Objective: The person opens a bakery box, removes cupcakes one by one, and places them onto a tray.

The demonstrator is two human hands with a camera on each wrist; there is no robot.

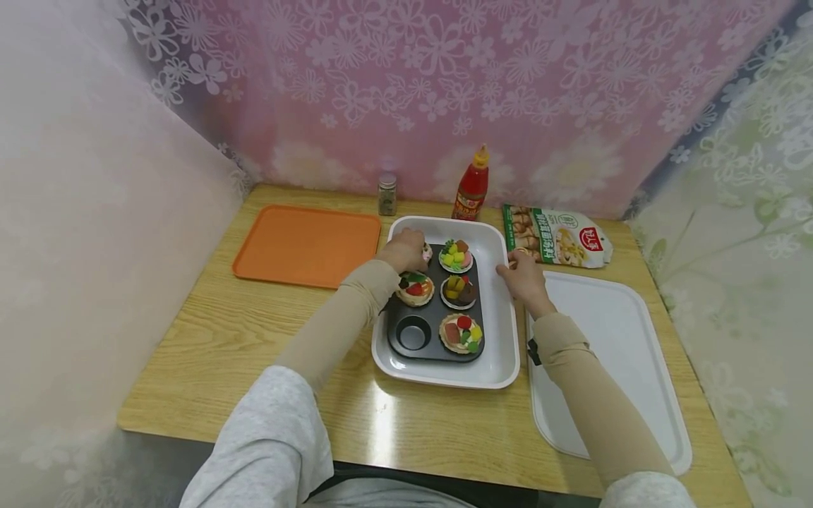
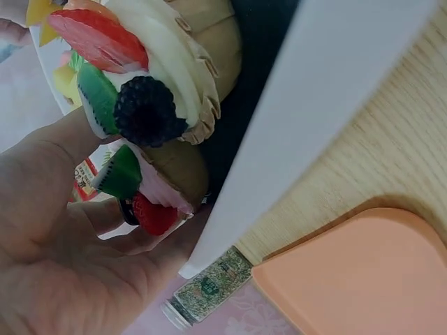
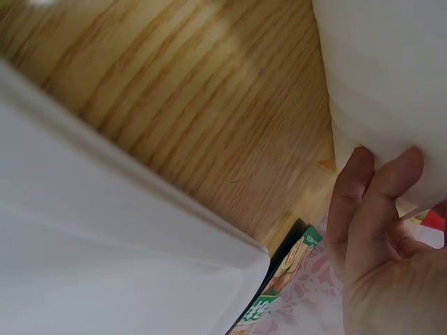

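In a white deep tray (image 1: 502, 346) lies a dark muffin pan (image 1: 435, 314). My left hand (image 1: 404, 250) reaches to its far left cup and grips a small tart (image 2: 159, 188) topped with kiwi, strawberry and pink cream. Just nearer sits a fruit tart (image 1: 416, 290) with a blackberry, kiwi and strawberry. Tarts with other toppings (image 1: 461, 334) fill the right column, and the near left cup (image 1: 413, 333) holds nothing. My right hand (image 1: 526, 281) holds the white tray by its right rim, its fingertips (image 3: 405, 165) against the outer wall.
An orange tray (image 1: 309, 247) lies at the left. Behind the white tray stand a spice jar (image 1: 387, 195) and a red sauce bottle (image 1: 472, 187). A green and white food packet (image 1: 559, 238) lies at the back right, near a flat white tray (image 1: 610, 331) under my right forearm.
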